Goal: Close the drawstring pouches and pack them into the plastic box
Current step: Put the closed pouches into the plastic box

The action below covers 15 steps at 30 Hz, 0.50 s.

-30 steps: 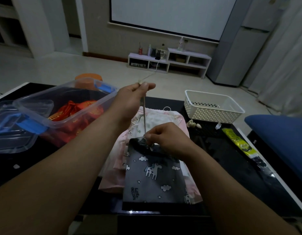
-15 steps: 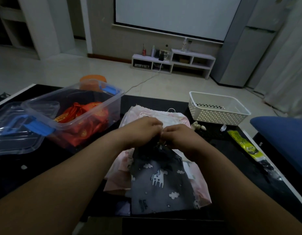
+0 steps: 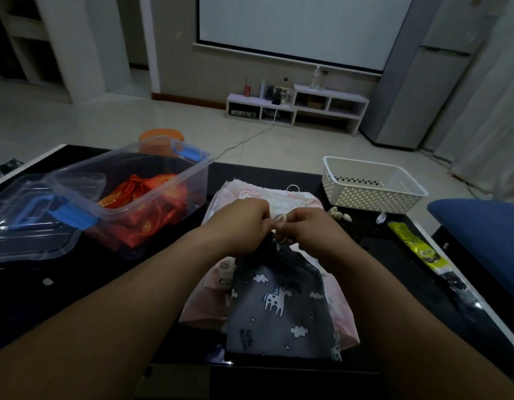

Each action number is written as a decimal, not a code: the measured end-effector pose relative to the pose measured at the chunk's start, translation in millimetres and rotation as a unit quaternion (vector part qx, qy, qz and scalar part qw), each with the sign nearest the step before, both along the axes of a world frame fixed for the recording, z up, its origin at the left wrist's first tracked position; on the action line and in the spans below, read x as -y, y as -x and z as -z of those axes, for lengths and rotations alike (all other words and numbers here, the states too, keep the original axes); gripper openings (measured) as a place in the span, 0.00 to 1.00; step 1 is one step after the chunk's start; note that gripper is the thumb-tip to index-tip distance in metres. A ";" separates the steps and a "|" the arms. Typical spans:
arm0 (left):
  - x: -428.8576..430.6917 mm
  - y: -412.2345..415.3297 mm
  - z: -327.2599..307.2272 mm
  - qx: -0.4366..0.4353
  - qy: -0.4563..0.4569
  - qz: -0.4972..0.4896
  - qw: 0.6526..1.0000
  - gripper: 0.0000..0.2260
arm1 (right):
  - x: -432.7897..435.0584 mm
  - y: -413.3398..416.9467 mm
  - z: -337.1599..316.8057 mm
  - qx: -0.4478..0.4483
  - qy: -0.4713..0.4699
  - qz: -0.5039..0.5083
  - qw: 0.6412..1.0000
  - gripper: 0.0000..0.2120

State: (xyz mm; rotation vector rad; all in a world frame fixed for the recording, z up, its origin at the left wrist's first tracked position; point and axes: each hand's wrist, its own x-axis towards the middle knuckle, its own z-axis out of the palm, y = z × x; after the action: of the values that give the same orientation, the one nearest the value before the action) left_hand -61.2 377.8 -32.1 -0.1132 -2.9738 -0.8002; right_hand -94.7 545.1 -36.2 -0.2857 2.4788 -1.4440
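We saw the grey pouch [image 3: 278, 307] as soft, matt woven cloth with a printed pattern, and the pink pouches [image 3: 203, 301] under it as the same dull cloth. The cord [image 3: 282, 218] looked like thin white string. The plastic box [image 3: 196, 183] and its lid [image 3: 24, 235] were clear, glossy and smooth, with blue plastic clips. The red pouches [image 3: 140, 194] inside shone like satin. The table [image 3: 33, 298] was glossy black, and the white basket [image 3: 365, 197] was matt perforated plastic.

dim room, soft blur, wide-angle edge distortion
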 end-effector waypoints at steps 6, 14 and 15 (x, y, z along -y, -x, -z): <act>0.6 -4.5 8.3 0.121 -0.263 -0.039 0.956 0.11 | -1.3 -0.2 1.4 -0.002 0.014 -0.004 1.000 0.05; 7.1 -7.1 15.6 0.010 -0.203 0.025 0.979 0.05 | -11.2 -1.3 -2.4 0.004 0.022 -0.049 0.999 0.04; 8.4 -7.6 16.7 0.012 -0.200 0.030 0.979 0.04 | -12.1 -1.9 -2.9 0.000 0.018 -0.055 0.998 0.03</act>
State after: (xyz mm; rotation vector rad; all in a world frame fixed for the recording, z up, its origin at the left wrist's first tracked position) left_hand -53.6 369.4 -48.8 -0.1720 -2.7716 -1.3934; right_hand -92.9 557.2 -33.3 -0.4221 2.3986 -1.4440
